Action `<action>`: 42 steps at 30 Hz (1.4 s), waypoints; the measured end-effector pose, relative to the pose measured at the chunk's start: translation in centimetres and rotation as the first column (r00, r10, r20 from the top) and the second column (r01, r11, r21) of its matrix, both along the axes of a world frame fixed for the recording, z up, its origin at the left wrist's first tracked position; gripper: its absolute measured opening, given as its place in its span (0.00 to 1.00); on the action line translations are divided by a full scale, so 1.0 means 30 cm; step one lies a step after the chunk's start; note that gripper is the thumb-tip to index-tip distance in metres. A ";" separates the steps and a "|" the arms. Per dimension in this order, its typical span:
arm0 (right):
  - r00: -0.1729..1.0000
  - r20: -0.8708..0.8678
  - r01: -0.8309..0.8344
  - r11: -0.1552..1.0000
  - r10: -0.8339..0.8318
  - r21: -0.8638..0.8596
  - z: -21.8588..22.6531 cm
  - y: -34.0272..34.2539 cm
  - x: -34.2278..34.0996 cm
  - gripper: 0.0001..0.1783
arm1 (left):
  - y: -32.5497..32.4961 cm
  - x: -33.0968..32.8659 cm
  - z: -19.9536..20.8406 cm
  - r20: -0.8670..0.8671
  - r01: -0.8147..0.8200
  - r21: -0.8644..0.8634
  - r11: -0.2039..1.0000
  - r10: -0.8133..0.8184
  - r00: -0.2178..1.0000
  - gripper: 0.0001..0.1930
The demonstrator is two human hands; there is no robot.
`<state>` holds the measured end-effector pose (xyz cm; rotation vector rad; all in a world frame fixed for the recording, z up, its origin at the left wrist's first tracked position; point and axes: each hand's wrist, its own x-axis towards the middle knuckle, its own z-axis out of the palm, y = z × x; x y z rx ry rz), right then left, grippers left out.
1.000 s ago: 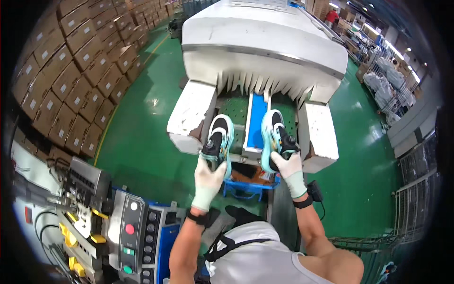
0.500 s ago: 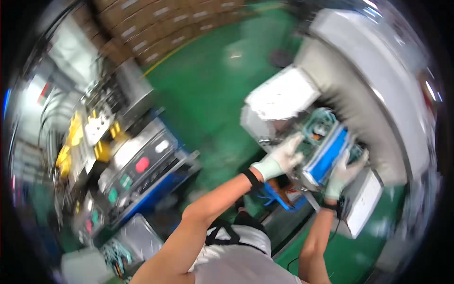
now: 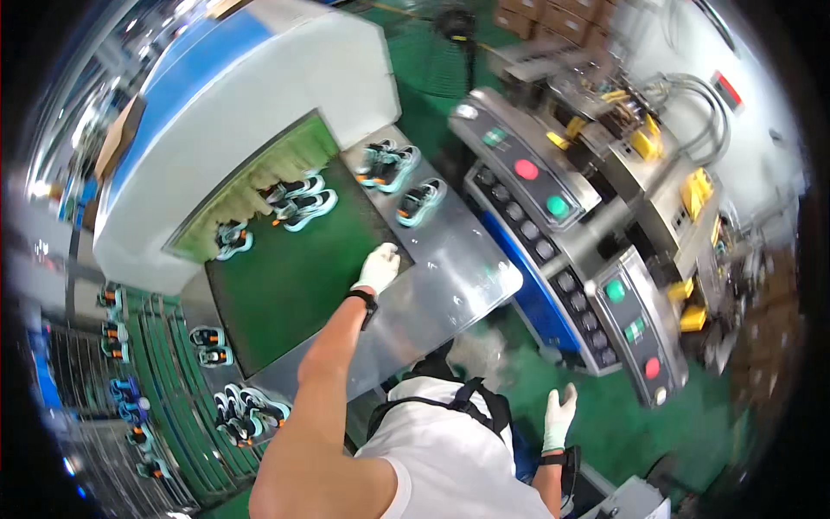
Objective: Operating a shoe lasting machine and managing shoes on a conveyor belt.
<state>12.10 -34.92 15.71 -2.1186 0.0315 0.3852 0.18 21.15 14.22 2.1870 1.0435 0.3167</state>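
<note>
My left hand, in a white glove, reaches over the right edge of the green conveyor belt, where it meets the metal table. Its fingers look curled together; a small dark spot shows at their tips, too small to name. My right hand, also gloved, hangs low over the floor at the right with fingers apart and nothing in it. Beyond my left hand a black and teal shoe stands on the table, beside a pair of similar shoes. More shoes sit on the belt at the curtained opening.
A large white machine housing rises behind the belt. Control panels with red and green buttons stand on a press at the right. Several shoes rest at the table's left end, near a rail rack with more shoes.
My view has swung round to the belt and table. Both hands were close together around a blue-sided object by teal shoes; now they are far apart, the right one lowered.
</note>
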 end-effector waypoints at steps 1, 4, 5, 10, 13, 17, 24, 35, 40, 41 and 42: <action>0.997 -0.059 -0.043 0.999 0.042 -0.015 -0.025 0.061 0.019 0.35 | 0.113 -0.101 -0.022 0.021 -0.035 0.098 0.995 0.033 0.999 0.16; 0.980 -0.160 -0.142 0.977 0.116 -0.161 -0.123 0.174 0.058 0.34 | 0.432 -0.248 0.009 0.030 -0.164 0.282 0.945 0.162 0.986 0.21; 0.973 -0.185 -0.173 0.965 0.137 -0.199 -0.172 0.181 0.066 0.34 | 0.555 -0.269 0.022 0.069 -0.182 0.350 0.919 0.168 0.983 0.22; 0.942 -0.322 -0.235 0.864 0.090 -0.445 -0.129 0.317 0.054 0.35 | 1.016 -0.264 0.079 -0.134 -0.184 0.258 0.948 0.224 0.965 0.29; 0.927 -0.369 -0.266 0.817 0.070 -0.513 -0.084 0.383 0.076 0.34 | 1.067 -0.268 -0.042 -0.406 -0.115 0.233 0.966 0.205 0.891 0.28; 0.891 -0.391 -0.425 0.727 0.231 -0.540 -0.078 0.427 0.138 0.29 | 1.014 -0.261 -0.153 -0.620 0.060 0.326 0.944 0.165 0.767 0.20; 0.725 -0.459 -0.634 0.759 0.513 -0.152 -0.102 0.775 0.204 0.24 | 0.588 -0.308 0.012 -0.485 -0.050 -0.037 0.998 0.026 0.874 0.15; 0.328 0.013 -0.767 0.259 0.944 0.587 0.310 1.105 0.158 0.24 | -0.081 -0.032 0.601 0.440 0.422 -0.576 0.700 -0.170 0.882 0.29; 0.374 -0.702 0.433 0.555 0.606 0.710 0.531 0.987 0.249 0.25 | -0.147 0.364 0.749 0.608 0.723 -0.206 0.659 -0.493 0.622 0.25; 0.406 -0.675 0.433 0.521 0.616 0.736 0.570 0.956 0.283 0.25 | -0.164 0.433 0.774 0.554 0.698 -0.123 0.706 -0.535 0.638 0.26; 0.502 -0.521 0.430 0.324 0.690 0.843 0.595 0.920 0.335 0.35 | -0.191 0.501 0.830 0.593 0.694 -0.303 0.653 -0.441 0.674 0.26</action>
